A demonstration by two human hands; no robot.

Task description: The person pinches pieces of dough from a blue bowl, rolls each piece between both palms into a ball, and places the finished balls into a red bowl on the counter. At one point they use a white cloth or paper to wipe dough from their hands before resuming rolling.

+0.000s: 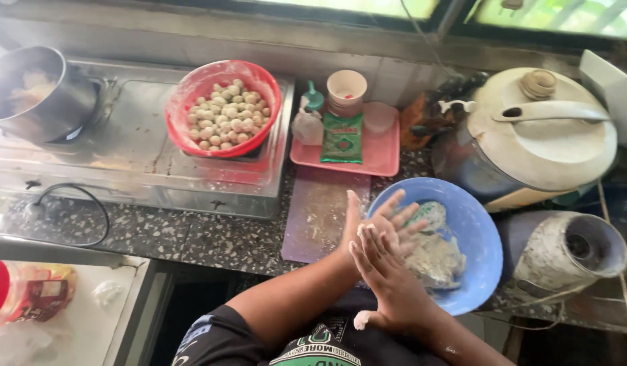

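Note:
My left hand [367,218] and my right hand [389,279] are pressed palm to palm, fingers stretched out and dusted white, over the near left edge of a blue bowl [481,230]. Whatever lies between the palms is hidden. A lump of pale sticky dough [439,257] sits in the bowl just right of my hands. A small bit of dough clings near my right wrist. A red basket [184,102] full of several small pale dough balls [228,115] stands on the steel stove [123,159] to the far left.
A purple cutting board [320,210] lies left of the bowl. Behind it a pink tray [389,154] holds a green packet [342,137], a cup [346,88] and a small bottle [308,122]. A dark pot [35,91] sits on the stove; a large lidded cooker [544,132] and a tipped floury canister [564,251] stand right.

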